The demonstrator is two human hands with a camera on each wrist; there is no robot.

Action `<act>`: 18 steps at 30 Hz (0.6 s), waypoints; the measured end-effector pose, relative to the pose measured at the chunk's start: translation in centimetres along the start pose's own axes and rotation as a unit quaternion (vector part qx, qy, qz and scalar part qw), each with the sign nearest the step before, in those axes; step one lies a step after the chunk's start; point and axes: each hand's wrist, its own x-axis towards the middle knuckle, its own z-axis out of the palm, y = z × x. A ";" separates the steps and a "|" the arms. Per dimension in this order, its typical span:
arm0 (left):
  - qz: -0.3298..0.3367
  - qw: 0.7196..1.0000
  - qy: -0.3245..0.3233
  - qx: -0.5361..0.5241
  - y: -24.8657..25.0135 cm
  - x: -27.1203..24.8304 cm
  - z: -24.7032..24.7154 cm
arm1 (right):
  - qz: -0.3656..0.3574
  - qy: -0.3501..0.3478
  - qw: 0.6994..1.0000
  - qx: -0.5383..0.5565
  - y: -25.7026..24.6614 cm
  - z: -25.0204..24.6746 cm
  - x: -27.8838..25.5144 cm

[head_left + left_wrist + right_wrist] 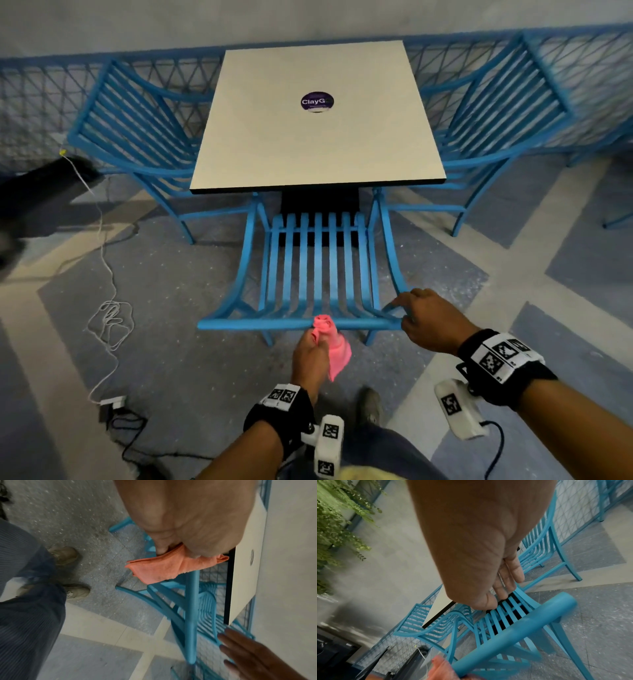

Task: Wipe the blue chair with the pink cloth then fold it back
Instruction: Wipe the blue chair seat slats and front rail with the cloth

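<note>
The blue chair (318, 260) stands tucked under the table with its back toward me. Its round top rail (260, 323) runs across in front of my hands. My left hand (310, 353) grips the bunched pink cloth (337, 349) and presses it on the middle of the rail; the cloth (164, 566) hangs over the rail (191, 615) on my side. My right hand (431, 318) is at the rail's right end with its fingers (510, 574) nearly straight over the slats, not wrapped round the rail (513, 632). Whether they touch the chair is unclear.
A white square table (318, 137) stands beyond the chair, with another blue chair (137, 137) to its left and one (496, 113) to its right. A blue mesh fence (34, 102) runs behind. A white cable (109, 318) and a charger (113, 404) lie on the floor at left.
</note>
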 end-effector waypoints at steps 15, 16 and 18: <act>0.061 0.969 -0.205 0.123 6.0 -3.7 15.3 | 0.068 0.068 0.995 0.011 6.7 -1.4 -3.2; 0.056 0.964 -0.220 0.137 6.2 -3.7 16.1 | 0.074 0.071 0.995 0.010 7.1 -1.5 -3.3; 0.070 0.954 -0.242 0.160 6.8 -3.6 17.4 | 0.076 0.077 0.994 0.009 7.9 -1.5 -3.6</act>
